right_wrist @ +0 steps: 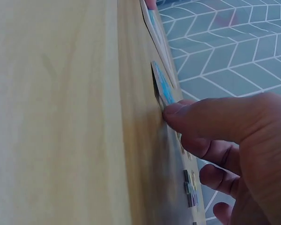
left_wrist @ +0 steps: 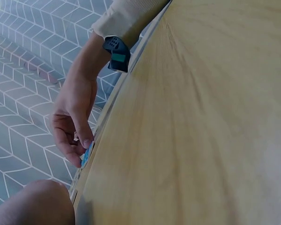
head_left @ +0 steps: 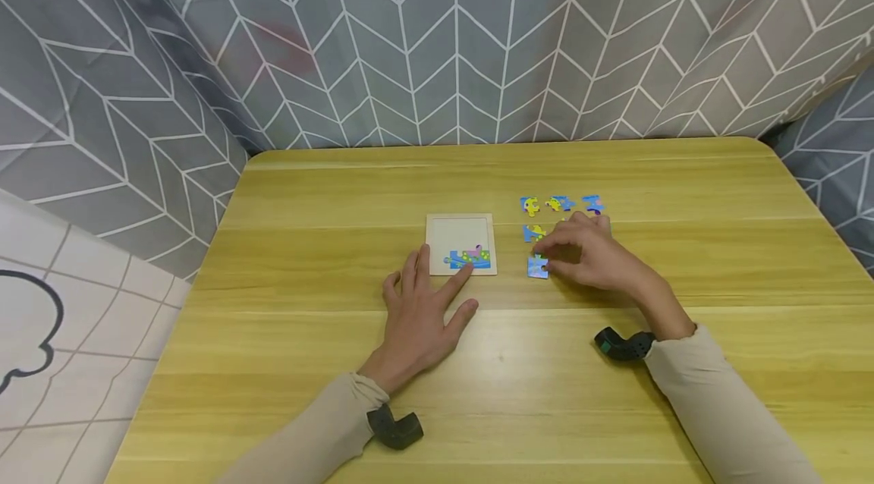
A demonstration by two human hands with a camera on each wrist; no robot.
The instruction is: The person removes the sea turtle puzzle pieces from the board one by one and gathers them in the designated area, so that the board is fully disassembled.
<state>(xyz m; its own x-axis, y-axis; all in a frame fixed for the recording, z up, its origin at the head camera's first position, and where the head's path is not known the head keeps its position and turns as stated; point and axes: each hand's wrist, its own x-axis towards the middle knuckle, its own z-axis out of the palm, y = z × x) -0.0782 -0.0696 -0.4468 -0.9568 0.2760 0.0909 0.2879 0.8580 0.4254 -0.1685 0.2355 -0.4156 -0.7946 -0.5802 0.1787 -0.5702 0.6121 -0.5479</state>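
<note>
A square wooden puzzle tray (head_left: pixel 460 232) lies on the table, with a few joined pieces (head_left: pixel 471 258) along its lower right part. My left hand (head_left: pixel 422 325) rests with spread fingers at the tray's lower left; its fingertips touch the frame and the joined pieces. To the right of the tray, my right hand (head_left: pixel 594 253) pinches a blue puzzle piece (head_left: pixel 536 268) between thumb and fingers. The right wrist view shows this piece (right_wrist: pixel 162 83) tilted, one edge raised off the table. Part of it is hidden by the fingers.
Loose puzzle pieces lie right of the tray: a blue and yellow one (head_left: pixel 529 205), a yellow and blue one (head_left: pixel 560 203), a blue and purple one (head_left: pixel 593 204) and another (head_left: pixel 533 233) nearer the right hand. A patterned curtain (head_left: pixel 457 44) hangs behind the wooden table (head_left: pixel 328 203).
</note>
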